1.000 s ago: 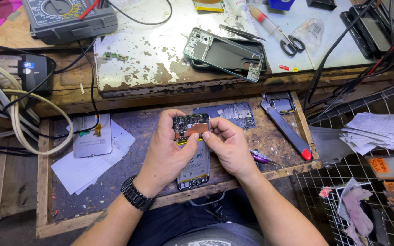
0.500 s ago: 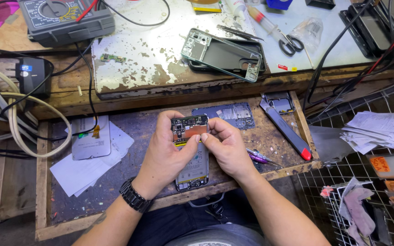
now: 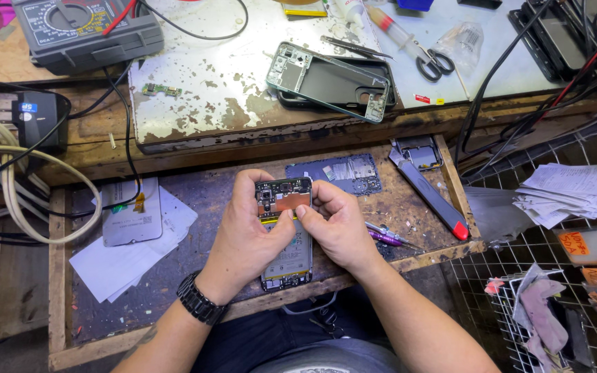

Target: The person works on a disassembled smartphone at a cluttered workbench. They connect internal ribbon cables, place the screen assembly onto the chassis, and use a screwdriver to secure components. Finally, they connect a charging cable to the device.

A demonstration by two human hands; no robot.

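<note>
While both hands meet over the shallow wooden tray (image 3: 63, 276) in the head view, they hold an opened phone (image 3: 285, 238) with its back cover off, circuit board and copper-coloured shielding showing at the top end. The left hand (image 3: 247, 238) wraps the phone's left edge, fingers curled over the top corner and thumb lying across the middle. The right hand (image 3: 340, 224) closes on the right edge, its fingertips (image 3: 312, 207) pressing at the exposed upper board. The two hands touch each other at the thumbs, both clamped on the phone, whose lower end rests near the tray's front rail.

Just beyond the phone a grey inner plate (image 3: 343, 173) lies flat on the tray floor. To the right lie a purple-handled screwdriver (image 3: 390, 237), just beside the right hand, and a long grey tool with a red tip (image 3: 433, 200). To the left a pale flat battery-like panel (image 3: 129, 211) sits on loose white papers (image 3: 133, 252).

On the worn bench above, an empty phone frame (image 3: 329, 79) lies tilted, with scissors (image 3: 433, 63) to its right and a multimeter (image 3: 84, 27) at far left. A black watch (image 3: 198, 300) circles the left wrist.
</note>
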